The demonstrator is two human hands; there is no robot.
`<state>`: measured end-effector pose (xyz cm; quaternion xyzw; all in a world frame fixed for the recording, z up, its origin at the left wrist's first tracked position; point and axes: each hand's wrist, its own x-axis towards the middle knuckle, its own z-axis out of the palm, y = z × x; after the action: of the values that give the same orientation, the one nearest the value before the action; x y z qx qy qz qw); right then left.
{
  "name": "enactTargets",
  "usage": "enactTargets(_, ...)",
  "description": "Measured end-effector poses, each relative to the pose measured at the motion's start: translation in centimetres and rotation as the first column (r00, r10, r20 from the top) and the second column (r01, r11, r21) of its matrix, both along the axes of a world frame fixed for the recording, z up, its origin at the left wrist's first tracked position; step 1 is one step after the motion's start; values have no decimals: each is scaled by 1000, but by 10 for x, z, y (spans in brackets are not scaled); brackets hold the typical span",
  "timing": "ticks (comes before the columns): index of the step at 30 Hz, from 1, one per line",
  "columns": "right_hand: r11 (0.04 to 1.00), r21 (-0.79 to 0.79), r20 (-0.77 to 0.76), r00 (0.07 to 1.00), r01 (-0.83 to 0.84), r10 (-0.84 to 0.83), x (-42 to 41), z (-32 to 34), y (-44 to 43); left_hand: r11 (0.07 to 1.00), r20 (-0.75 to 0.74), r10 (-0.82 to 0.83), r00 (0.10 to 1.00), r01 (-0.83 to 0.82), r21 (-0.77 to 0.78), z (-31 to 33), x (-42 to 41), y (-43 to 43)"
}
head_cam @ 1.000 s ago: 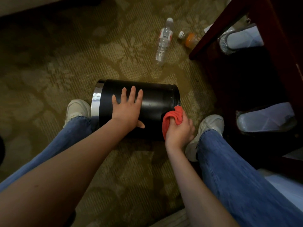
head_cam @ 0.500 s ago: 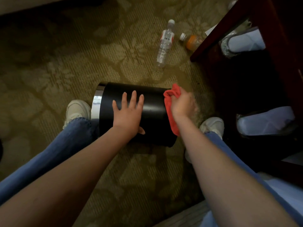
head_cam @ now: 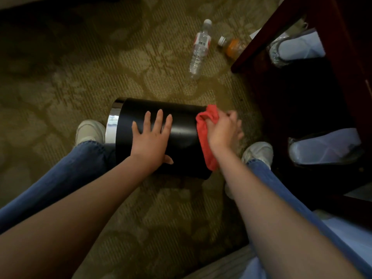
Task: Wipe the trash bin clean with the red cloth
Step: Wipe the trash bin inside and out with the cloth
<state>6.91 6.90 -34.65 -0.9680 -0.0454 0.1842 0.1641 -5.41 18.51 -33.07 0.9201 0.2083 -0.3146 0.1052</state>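
Head view. Left hand (head_cam: 151,141) is laid flat on the bin's (head_cam: 183,125) black side, fingers straight and spread. Right hand (head_cam: 223,131) is curled tight round the bunched cloth (head_cam: 203,133), which is pressed to the bin's right end and hangs down that edge. Bin is laid on its side on carpet (head_cam: 80,67), chrome band at left. Dark furniture (head_cam: 267,36) is noted near at right; bare carpet is seen beyond, up to a bottle (head_cam: 199,51).

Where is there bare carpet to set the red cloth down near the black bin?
Widest bare patterned carpet: beyond the black cylindrical trash bin, leftward from the clear plastic water bottle. Another patch: nearer than the bin, between the forearms. Crowded right of it: white shoe, dark wooden furniture, orange drink bottle.
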Motion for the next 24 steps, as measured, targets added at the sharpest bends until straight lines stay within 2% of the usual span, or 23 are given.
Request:
enactTargets(3, 994, -105, -90, 996, -27, 17, 28, -3, 23, 1000, -4, -1, 1000, 1, 7, 0, -2, -1)
enactTargets(7, 983, -79, 19, 986, -164, 166, 1, 3, 0, 1000, -19, 4, 1000, -4, 0, 1, 0, -1)
enactTargets(9, 982, -23, 63, 980, -185, 187, -21, 9, -18, 1000, -30, -9, 1000, 9, 8, 2, -1, -2)
enactTargets(15, 993, 41, 119, 987, -113, 108, -86, 7, -47, 1000, -43, -24, 999, 24, 18, 3, -1, -2)
enactTargets(19, 995, 96, 169, 985, -30, 14, -73, 5, -35, 999, -36, -30, 999, 31, 21, 3, 3, 2)
enactTargets(21, 998, 61, 114, 993, -35, 28, -48, 5, -20, 1000, -35, -15, 999, 15, 4, 3, 5, 4)
enactTargets(24, 998, -33, -33, 998, 47, -48, 2, 3, 12, 999, -42, -37, 998, 39, 39, 2, 1, -3)
